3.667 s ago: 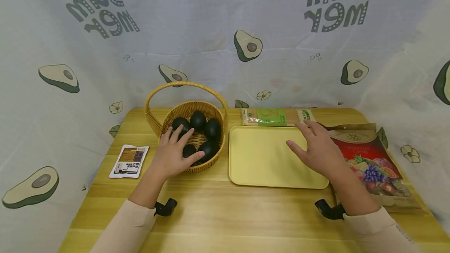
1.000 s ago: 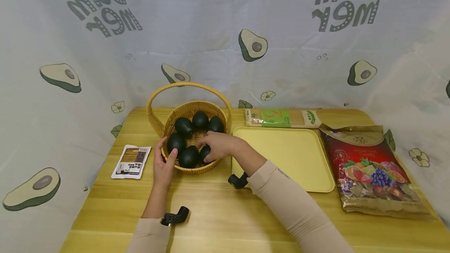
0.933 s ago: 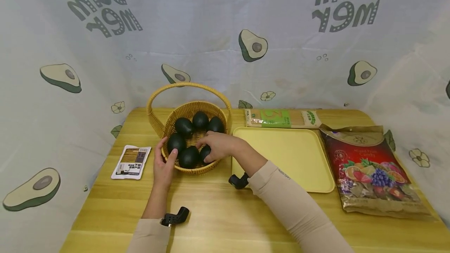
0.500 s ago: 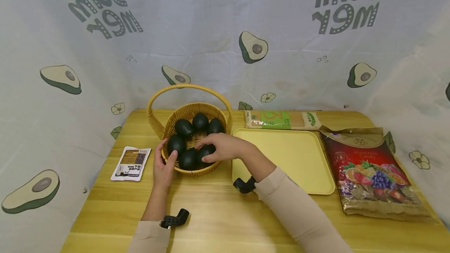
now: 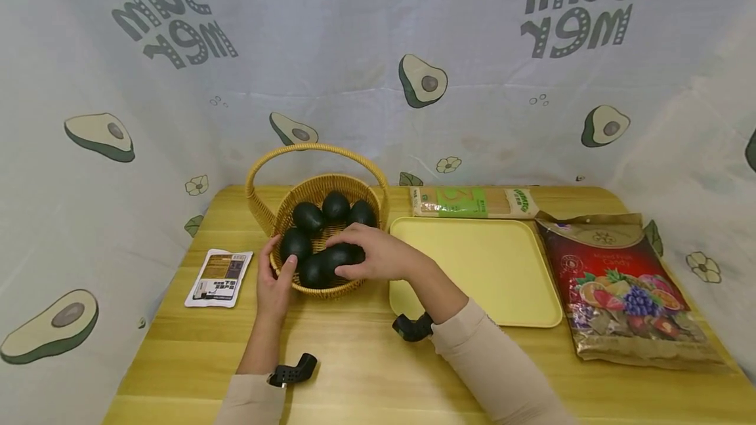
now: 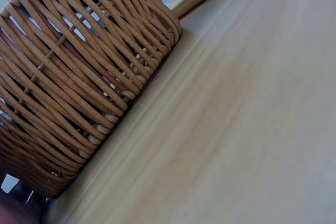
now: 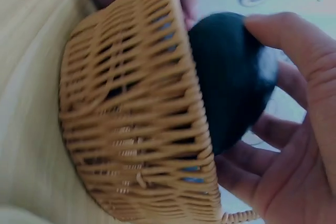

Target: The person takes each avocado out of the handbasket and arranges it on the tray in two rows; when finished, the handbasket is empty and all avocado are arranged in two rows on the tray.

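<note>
your right hand (image 5: 378,253) is partly closed, fingers and thumb curled round a dark avocado (image 7: 231,72) that shows above the rim of the wicker basket (image 7: 131,114); your left hand (image 5: 274,287) pinches that rim, thumb inside, probably to steady it; right of your right hand lie a yellow tray (image 5: 472,267) and a bag (image 5: 626,287) lettered "mixed fruit candy"; the sachet (image 5: 218,279) left of your left hand has print too small to read; ahead, a curtain (image 5: 342,18) shows "summer" reversed
</note>
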`<state>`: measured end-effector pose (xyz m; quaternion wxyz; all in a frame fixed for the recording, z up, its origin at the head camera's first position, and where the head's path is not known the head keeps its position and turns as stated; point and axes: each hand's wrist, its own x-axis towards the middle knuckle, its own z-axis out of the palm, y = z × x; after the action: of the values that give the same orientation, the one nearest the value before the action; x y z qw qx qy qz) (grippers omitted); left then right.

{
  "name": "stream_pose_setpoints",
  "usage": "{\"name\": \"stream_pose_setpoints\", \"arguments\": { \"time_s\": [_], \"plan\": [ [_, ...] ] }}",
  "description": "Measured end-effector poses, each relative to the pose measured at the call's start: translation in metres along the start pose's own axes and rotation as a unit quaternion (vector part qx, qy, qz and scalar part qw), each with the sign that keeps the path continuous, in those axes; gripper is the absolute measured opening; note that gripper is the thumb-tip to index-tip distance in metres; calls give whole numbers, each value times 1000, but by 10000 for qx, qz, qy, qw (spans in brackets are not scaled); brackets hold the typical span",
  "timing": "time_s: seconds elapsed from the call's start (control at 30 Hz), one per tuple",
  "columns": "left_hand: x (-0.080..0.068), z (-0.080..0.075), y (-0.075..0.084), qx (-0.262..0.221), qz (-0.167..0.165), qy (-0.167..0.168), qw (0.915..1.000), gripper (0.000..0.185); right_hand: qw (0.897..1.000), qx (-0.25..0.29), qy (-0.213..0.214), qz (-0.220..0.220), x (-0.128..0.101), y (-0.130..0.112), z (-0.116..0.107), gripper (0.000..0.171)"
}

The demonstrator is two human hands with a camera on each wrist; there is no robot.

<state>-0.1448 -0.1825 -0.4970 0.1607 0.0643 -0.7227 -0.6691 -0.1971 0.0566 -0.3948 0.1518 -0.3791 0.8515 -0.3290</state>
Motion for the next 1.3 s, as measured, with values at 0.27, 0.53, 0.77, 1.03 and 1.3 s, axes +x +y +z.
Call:
{"name": "stream_pose_setpoints", "arguments": {
  "time_s": [0.27,0.53,0.77,1.03,1.3],
  "plan": [
    [-1,0,1,-44,-1,5,10000,53,9876,1008,1188,-214,-28,-8,6,53],
    [-1,1,1,-124,8,-22,9999,52,9755,1548,1538,-289,-55,0,3,39],
    [-1,1,1,-165,33,-3,9999,52,9452,2731,1773,222,-76,22,0,43],
    [0,0,0,-134,82,19,9999,51,9136,3347,2197,712,-90,46,-6,56],
    [-2,2,2,-141,44,55,9999,52,9170,2721,2452,1577,-85,66,-8,76]
  ]
}}
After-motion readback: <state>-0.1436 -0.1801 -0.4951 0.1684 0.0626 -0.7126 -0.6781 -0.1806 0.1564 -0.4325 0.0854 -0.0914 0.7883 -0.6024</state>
